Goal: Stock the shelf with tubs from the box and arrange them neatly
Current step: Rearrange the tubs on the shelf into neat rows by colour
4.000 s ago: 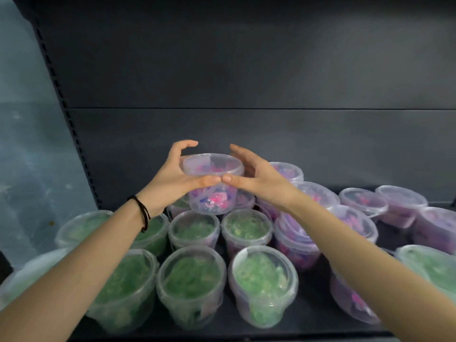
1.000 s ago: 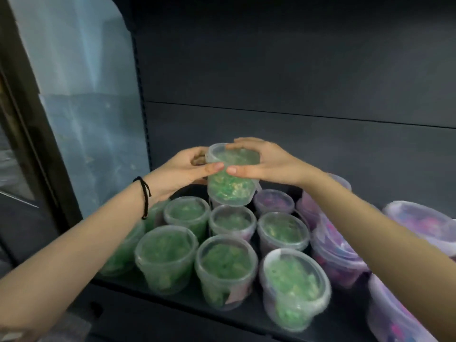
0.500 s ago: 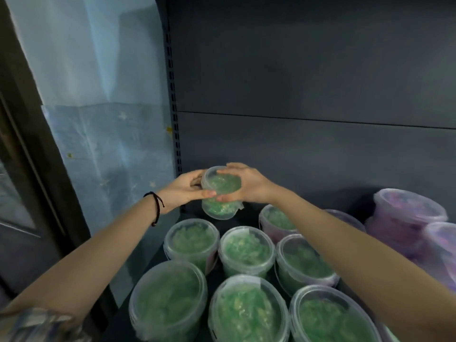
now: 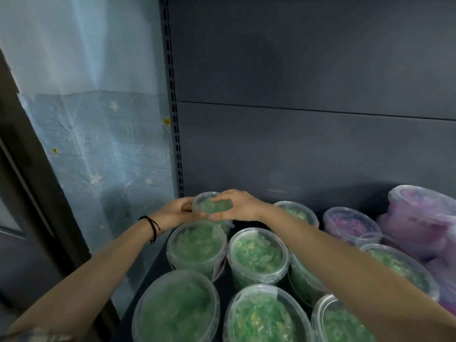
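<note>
- At the back left corner of the shelf, the left hand and the right hand grip a green tub from either side, fingers curled over its lid and rim.
- Its base is hidden behind the nearer green tub, so I cannot tell whether it has touched down.
- Step in hand, as I judge it: seating this tub in the rear row, near the slotted upright.
- Next it likely needs to be lowered level, lined up with the row in front and released without nudging its neighbours. The pink tubs stand apart to the right.

Base of held tub behind front tub; nearest tubs partly off-frame.
</note>
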A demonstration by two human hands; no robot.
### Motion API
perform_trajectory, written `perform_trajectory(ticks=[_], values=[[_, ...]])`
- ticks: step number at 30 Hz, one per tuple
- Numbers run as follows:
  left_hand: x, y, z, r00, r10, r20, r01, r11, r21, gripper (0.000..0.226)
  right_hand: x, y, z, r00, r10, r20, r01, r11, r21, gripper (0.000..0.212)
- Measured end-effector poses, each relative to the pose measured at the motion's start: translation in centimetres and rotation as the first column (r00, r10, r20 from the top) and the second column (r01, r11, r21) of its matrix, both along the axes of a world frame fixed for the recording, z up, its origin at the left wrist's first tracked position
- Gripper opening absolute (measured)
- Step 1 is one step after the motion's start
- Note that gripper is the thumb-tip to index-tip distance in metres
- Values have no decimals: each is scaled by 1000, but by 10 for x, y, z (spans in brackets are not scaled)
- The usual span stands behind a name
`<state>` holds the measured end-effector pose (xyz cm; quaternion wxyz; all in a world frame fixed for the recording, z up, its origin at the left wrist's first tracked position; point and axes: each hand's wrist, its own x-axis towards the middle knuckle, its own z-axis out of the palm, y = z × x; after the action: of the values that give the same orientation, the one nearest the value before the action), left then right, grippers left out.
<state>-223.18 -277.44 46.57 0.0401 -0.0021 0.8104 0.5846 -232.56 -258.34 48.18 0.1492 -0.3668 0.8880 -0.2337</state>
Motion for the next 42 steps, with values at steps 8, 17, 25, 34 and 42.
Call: perform_trajectory(ticks=[8,17,25,34,42], values=[[8,7,-3,983,171,71,-176,982,68,45,4,20,4,984,-175,19,176,983,-49,67],[10,21,4,966,237,101,-243,968,59,26,21,22,-3,967,-249,53,254,959,-125,68],[26,57,20,895,375,-243,-446,770,-456,29,43,95,25,979,-192,-63,179,970,-165,38],[87,244,48,869,-12,-494,-442,430,-787,53,102,273,63,933,-134,-334,80,982,-170,29],[122,418,26,853,-118,-508,-423,413,-807,59,147,453,68,869,-165,-467,49,967,-252,32]])
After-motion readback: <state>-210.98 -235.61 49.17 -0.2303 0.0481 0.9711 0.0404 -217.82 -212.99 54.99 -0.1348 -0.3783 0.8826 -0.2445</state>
